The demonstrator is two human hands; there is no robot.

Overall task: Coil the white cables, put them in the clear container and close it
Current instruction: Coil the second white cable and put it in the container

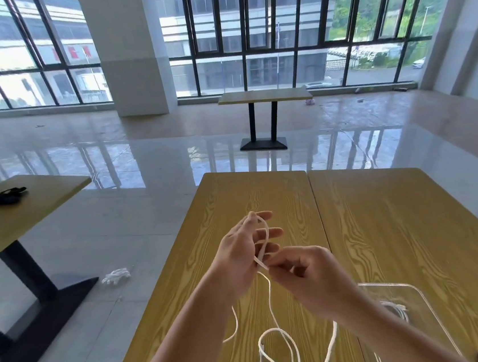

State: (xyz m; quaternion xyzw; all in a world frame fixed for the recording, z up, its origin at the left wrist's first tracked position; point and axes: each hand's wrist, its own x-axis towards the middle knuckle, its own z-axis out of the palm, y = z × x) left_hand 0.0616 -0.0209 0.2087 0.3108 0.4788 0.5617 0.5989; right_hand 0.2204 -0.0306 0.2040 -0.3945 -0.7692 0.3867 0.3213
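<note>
Both hands up over the yellow wood-grain tabletop (263, 196), working a thin white cable (270, 299). Left hand (240, 255) is spread w/ fingers (270, 232) fanned out twd the far edge; the cable loops up over the top of those fingers & comes back down across the palm side, so it's wrapped on the hand, not clenched. Right hand (308, 277) sits just beside it, thumb & forefinger pinched on the cable right below the left hand's fingers, other fingers curled in. From the pinch the cable drops down btwn the forearms & lands in loose loops on the tabletop near the bottom edge of view, still uncoiled there, w/ what looks like a connector end among the loops. To the right, partly behind the right forearm, a clear plastic container (404, 287) w/ rounded corners rests on the tabletop; a 2nd white cable (395, 309) lies inside it. Can't tell if the lid is on. Second tabletop slab butts against the first on the right. A crumpled white glove (116, 276) lies on the glossy tiled floor (141, 168), left of the tabletop.
</note>
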